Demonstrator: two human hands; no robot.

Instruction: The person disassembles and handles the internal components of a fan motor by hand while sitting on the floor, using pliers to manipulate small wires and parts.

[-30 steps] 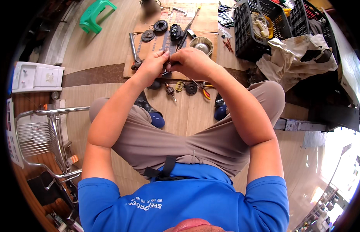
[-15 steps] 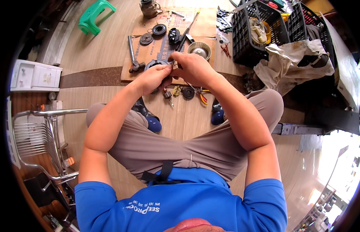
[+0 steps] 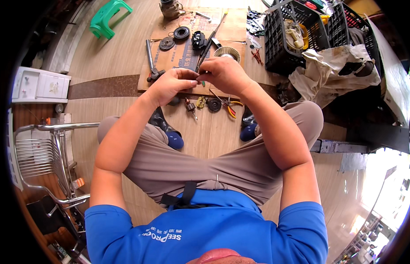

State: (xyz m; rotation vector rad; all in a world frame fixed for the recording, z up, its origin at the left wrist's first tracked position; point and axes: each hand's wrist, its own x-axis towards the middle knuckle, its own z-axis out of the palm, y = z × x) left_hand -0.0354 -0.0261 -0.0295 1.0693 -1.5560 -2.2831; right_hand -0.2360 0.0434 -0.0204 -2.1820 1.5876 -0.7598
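Observation:
My left hand (image 3: 173, 84) and my right hand (image 3: 225, 75) meet over the near part of a cardboard sheet (image 3: 169, 24), thumbs and fingertips pinched close together. Whatever lies between the fingertips is too small to make out. Partly behind my right hand is a pale finned blower wheel (image 3: 228, 52). A hammer (image 3: 149, 55) lies beyond my left wrist. Just nearer than the hands, on the floor, are a small armature with a shaft (image 3: 191, 108), a yellowish metal piece (image 3: 201, 102), a black round part (image 3: 214, 104) and red-and-yellow-handled pliers (image 3: 232, 111).
Farther up the cardboard rest a dark disc (image 3: 167, 43), a black ring (image 3: 181, 32), a black block-like part (image 3: 199, 40) and a long screwdriver (image 3: 217, 30). Black crates (image 3: 275, 48) with a draped cloth (image 3: 321, 66) stand right. A green stool (image 3: 109, 18) is far left, a metal-framed chair (image 3: 42, 152) nearer.
My hands have shifted slightly, with the left fingers straighter. A grey round part seen beside the left hand is now hidden. My right hand covers more of the blower wheel.

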